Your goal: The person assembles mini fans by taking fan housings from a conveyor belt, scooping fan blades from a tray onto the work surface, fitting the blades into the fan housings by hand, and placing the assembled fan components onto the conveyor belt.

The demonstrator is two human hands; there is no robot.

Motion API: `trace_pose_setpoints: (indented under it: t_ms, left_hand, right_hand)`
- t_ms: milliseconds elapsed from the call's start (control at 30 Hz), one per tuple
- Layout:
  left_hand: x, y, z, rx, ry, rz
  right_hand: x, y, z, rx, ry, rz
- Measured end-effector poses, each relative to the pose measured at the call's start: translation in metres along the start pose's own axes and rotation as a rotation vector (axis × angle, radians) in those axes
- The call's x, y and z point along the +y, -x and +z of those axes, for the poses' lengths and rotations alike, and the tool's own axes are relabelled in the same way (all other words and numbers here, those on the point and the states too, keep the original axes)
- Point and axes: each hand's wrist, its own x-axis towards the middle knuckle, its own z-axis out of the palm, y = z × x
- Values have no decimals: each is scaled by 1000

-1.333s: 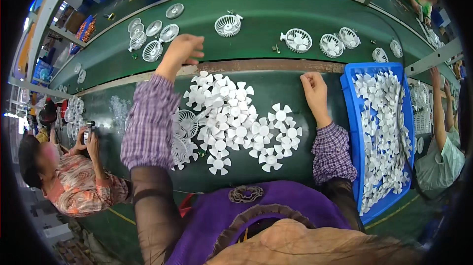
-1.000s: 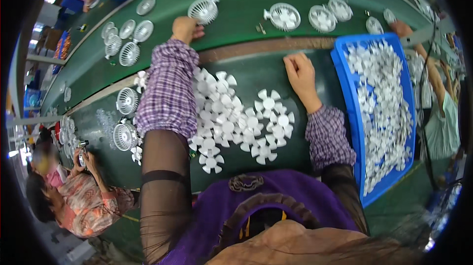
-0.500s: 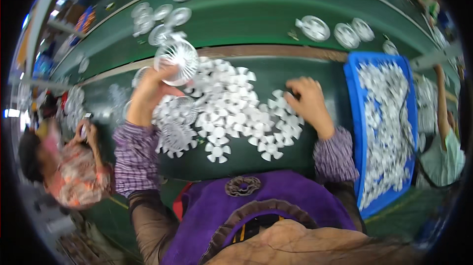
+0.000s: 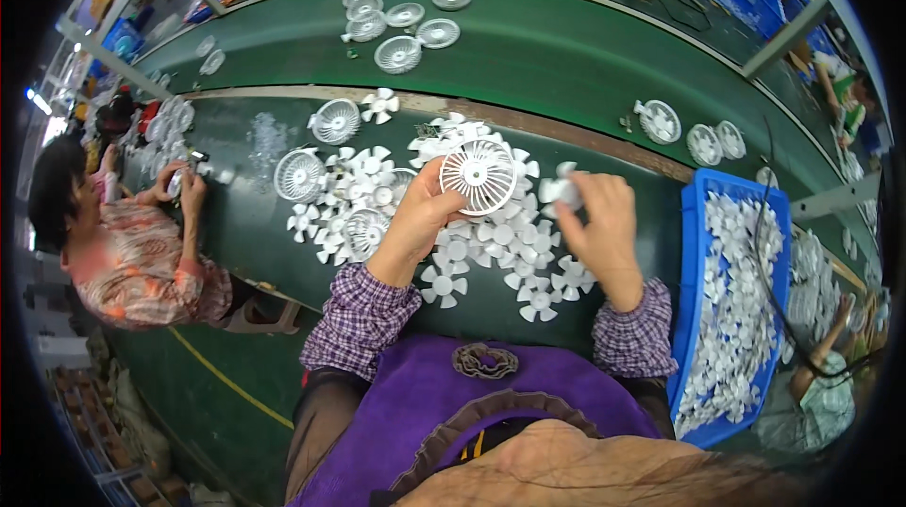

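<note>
My left hand (image 4: 422,213) grips a round white fan grille (image 4: 478,176) by its lower left edge, its slotted face turned up toward me. Just to its right, my right hand (image 4: 602,224) pinches a small white fan blade (image 4: 562,190) between thumb and fingers; the blade is slightly blurred. Beneath and between both hands lies a loose pile of white fan blades (image 4: 510,233) on the dark green table. Several more grilles lie left of the pile, one of them a grille (image 4: 300,175) resting flat near its left edge.
A blue bin (image 4: 694,252) full of white fan blades stands at the right. Beyond the table, a green conveyor belt (image 4: 528,54) carries grilles in groups. A co-worker (image 4: 142,252) sits at the left, handling small parts. A black cable (image 4: 769,271) hangs over the bin.
My left hand has brought the grille rightward and nearer, over the blade pile. My right hand has picked up a fan blade and holds it beside the grille. The view has shifted.
</note>
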Motion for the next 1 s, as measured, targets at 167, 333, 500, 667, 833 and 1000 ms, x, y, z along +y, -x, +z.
trace_pose_setpoints:
  t_ms: [167, 333, 500, 667, 833, 1000]
  left_hand:
    - [-13, -6, 17, -87, -121, 10]
    - [-28, -9, 21, -109, -124, 79]
    - [-33, -13, 23, -14, -246, 183]
    - [-25, -5, 21, -84, -612, 240]
    - [-14, -8, 18, -142, -687, 302]
    - [46, -53, 15, -278, -856, -157]
  right_hand:
    - [-36, -17, 26, 87, -171, -149]
    - [-37, -19, 33, 48, -171, -144]
    - [-26, -8, 30, 56, -421, 13]
    - [-10, -2, 25, -256, -704, 218]
    - [-9, -5, 35, -271, -833, 310]
    - [50, -20, 62, -130, -963, 322]
